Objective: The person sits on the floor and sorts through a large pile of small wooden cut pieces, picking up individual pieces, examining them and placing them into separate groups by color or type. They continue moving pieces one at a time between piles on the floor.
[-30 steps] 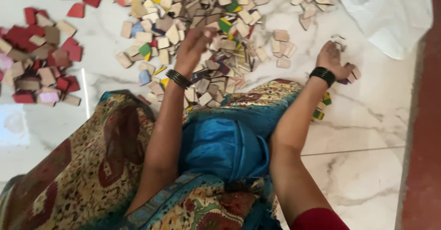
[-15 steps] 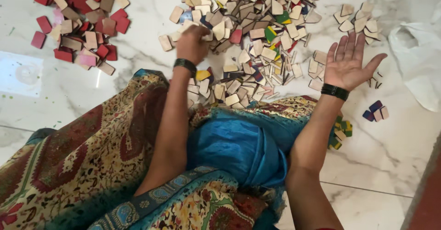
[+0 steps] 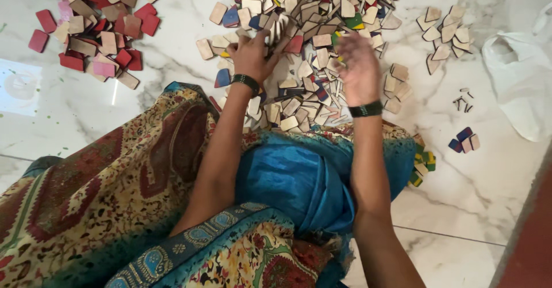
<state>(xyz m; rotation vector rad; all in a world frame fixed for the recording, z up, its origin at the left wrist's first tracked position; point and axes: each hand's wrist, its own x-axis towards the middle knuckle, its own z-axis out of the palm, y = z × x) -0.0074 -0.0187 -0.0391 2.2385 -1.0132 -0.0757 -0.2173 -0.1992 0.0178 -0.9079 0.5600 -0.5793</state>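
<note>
A big heap of flat wooden pieces [image 3: 313, 46], mostly plain tan with some blue, green, yellow and red ones, lies on the white marble floor [image 3: 172, 52] in front of me. My left hand [image 3: 253, 55] rests on the heap's left side, fingers curled around a small stack of pieces held on edge. My right hand [image 3: 359, 64] hovers over the middle of the heap, palm down, fingers spread and blurred, with nothing in it. Both wrists wear a dark band.
A pile of red and tan pieces [image 3: 95, 23] lies at the far left. A smaller tan group [image 3: 443, 35] and a white plastic bag [image 3: 517, 75] lie at the right. Three blue and tan pieces [image 3: 463, 139] and coloured ones [image 3: 422, 164] lie by my knee. Patterned and blue cloth [image 3: 293, 179] covers my lap.
My right hand has swung left from beside the heap, palm up, to over its middle, palm down. My left hand stays at the heap's left side.
</note>
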